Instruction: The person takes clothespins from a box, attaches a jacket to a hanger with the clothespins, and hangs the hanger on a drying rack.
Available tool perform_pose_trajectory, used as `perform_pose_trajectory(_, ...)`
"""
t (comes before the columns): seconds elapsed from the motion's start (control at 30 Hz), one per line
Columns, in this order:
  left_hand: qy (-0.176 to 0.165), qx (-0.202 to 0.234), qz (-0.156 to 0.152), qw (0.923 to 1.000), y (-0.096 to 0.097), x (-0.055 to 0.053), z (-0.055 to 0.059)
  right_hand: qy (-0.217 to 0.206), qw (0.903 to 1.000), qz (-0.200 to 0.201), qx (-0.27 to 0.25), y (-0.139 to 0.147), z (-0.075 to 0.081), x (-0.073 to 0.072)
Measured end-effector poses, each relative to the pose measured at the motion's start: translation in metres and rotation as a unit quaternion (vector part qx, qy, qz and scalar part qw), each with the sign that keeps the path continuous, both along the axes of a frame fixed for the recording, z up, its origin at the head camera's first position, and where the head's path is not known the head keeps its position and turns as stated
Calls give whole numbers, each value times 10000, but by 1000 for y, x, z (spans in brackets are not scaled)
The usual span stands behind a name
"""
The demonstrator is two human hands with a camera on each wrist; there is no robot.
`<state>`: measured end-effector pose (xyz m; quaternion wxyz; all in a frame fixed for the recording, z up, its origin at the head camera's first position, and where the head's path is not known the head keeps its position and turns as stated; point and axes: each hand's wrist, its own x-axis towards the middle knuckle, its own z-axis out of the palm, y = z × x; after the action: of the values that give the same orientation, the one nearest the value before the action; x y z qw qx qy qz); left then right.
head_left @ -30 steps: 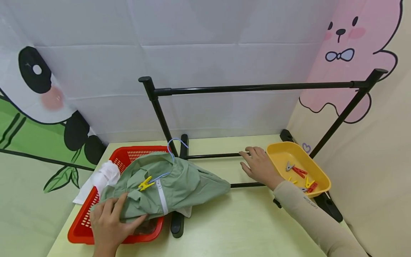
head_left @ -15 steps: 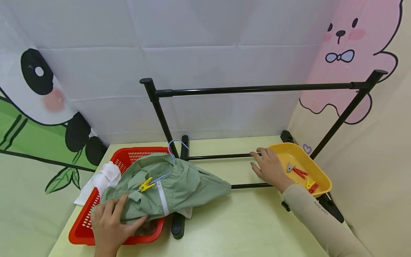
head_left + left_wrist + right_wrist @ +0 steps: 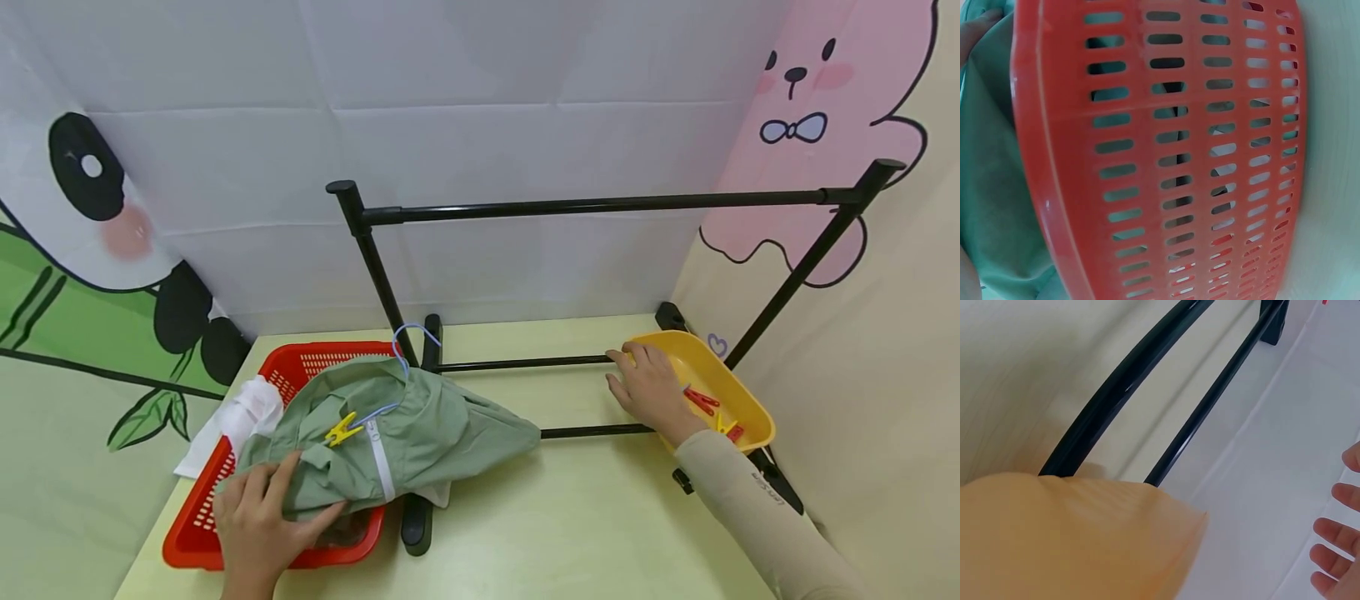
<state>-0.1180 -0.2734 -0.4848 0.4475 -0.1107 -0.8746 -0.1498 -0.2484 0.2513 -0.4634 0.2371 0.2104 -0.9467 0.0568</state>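
Observation:
My left hand point(image 3: 255, 525) rests at the near edge of a sage-green garment point(image 3: 457, 425) with a white zip, thumb spread from the fingers. The garment lies across a red basket point(image 3: 187, 537). A blue hanger point(image 3: 407, 325) pokes its hook out of the cloth, and a yellow clothespin point(image 3: 343, 429) sits beside the zip. My right hand point(image 3: 651, 387) is over the left side of a yellow tray point(image 3: 763, 427), fingers relaxed and holding nothing. Red clothespins point(image 3: 702, 402) and yellow ones lie in the tray, partly hidden by the hand and wrist.
A black rack stands behind, its top bar point(image 3: 600, 205) spanning above both hands and its lower bars point(image 3: 525, 363) running between basket and tray. A white cloth point(image 3: 251, 408) hangs over the basket's left rim. Printed wall sheets close off the back.
My right hand has moved rightward from the rack's lower bars to over the yellow tray's left side. The left hand and the garment stay where they were.

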Motion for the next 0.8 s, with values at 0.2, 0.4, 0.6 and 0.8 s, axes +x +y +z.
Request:
perform_pose_trajectory(0.2, -16, 19, 3, 10000, 1, 1, 1, -21, 9999, -149, 31, 8, 3, 0)
perform_pose_trajectory(0.4, -38, -13, 22, 10000, 1, 2, 1, -257, 9993, -252, -121, 14, 1, 3)
perform_pose_trajectory(0.6, -51, -25, 27, 10000, 1, 2, 0, -344, 9985, -323, -278, 22, -3, 5)
perform_pose_trajectory(0.8, -67, -13, 36, 10000, 1, 3, 0, -374, 9981, -373, -329, 27, -2, 4)
